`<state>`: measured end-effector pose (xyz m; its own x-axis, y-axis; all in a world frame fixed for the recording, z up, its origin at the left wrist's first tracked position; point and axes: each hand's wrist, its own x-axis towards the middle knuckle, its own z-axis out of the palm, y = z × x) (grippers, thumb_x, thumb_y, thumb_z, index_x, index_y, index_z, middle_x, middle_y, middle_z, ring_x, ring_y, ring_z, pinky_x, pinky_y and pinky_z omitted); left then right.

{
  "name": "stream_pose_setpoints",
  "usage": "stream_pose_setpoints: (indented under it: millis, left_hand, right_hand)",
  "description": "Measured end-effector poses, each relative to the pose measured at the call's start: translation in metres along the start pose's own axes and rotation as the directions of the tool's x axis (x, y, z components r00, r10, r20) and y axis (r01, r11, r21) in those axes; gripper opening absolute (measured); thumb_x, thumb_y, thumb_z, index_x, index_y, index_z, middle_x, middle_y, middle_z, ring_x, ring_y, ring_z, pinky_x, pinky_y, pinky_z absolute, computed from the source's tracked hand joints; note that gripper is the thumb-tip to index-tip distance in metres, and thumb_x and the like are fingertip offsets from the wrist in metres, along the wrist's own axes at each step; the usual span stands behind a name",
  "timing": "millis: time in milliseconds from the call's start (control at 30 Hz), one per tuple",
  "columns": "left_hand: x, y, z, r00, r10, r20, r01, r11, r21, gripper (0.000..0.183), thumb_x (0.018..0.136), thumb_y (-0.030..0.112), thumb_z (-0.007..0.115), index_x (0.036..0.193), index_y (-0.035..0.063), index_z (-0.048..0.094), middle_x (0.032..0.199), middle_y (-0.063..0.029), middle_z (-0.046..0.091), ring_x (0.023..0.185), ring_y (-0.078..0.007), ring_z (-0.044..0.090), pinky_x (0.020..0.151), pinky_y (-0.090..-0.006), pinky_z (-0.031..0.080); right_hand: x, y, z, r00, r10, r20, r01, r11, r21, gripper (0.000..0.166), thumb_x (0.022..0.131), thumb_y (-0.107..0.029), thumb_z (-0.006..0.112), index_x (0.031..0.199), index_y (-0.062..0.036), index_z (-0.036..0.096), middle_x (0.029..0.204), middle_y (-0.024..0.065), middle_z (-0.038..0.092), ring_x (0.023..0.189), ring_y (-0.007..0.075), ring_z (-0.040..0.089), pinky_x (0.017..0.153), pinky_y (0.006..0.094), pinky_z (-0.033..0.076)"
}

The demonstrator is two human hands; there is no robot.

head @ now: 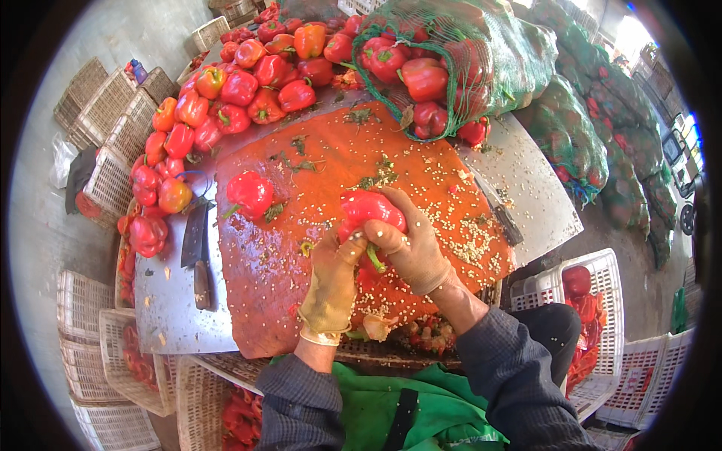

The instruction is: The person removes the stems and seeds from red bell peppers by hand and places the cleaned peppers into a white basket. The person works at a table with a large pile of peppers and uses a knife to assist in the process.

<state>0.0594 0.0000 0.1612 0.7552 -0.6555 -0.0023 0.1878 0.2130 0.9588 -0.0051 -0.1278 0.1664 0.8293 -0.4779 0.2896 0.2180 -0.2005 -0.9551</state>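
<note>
Both my gloved hands grip one red bell pepper (372,207) above an orange cutting board (316,152). My left hand (330,276) holds its lower left side, and my right hand (414,245) wraps its right side. Its green stem (375,258) points down toward me between the thumbs. Another whole red pepper (251,194) lies to the left on the board. Pale seeds (474,242) and wilted leaf scraps (299,146) are scattered over the surface. A cut pepper core (377,326) lies at the board's near edge.
A cleaver (197,237) lies on the metal table (169,321) at left, a knife (507,222) at right. Whole peppers (237,87) heap along the far left. A green mesh sack (485,62) spills peppers at the back. Plastic crates (609,332) with pepper pieces flank me.
</note>
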Motion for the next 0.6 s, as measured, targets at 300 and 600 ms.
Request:
stream_pose_setpoints:
  millis: [300,600]
  left_hand:
    - [-0.002,0.006,0.004,0.998,0.066,-0.009,-0.066,0.996,-0.067,0.029,0.088,0.013,0.059,0.114,0.0012,0.063,0.098,0.0015,0.063,0.084,-0.0071,0.057,0.076,-0.0225,0.047]
    - [0.0,0.019,0.001,0.996,0.082,0.027,-0.083,0.996,0.033,0.033,0.091,0.021,0.069,0.115,0.0011,0.062,0.099,0.0001,0.064,0.09,-0.0073,0.058,0.08,-0.023,0.048]
  right_hand:
    - [0.0,-0.008,-0.002,0.996,0.083,-0.041,-0.081,0.996,0.042,0.06,0.087,-0.042,0.07,0.123,0.0041,0.054,0.098,0.0159,0.066,0.092,0.0193,0.063,0.081,0.0328,0.052]
    - [0.007,-0.011,-0.016,0.998,-0.031,0.062,0.034,0.999,-0.039,0.054,0.086,-0.039,0.074,0.119,0.0009,0.058,0.094,0.0146,0.068,0.087,0.0189,0.065,0.078,0.0338,0.053]
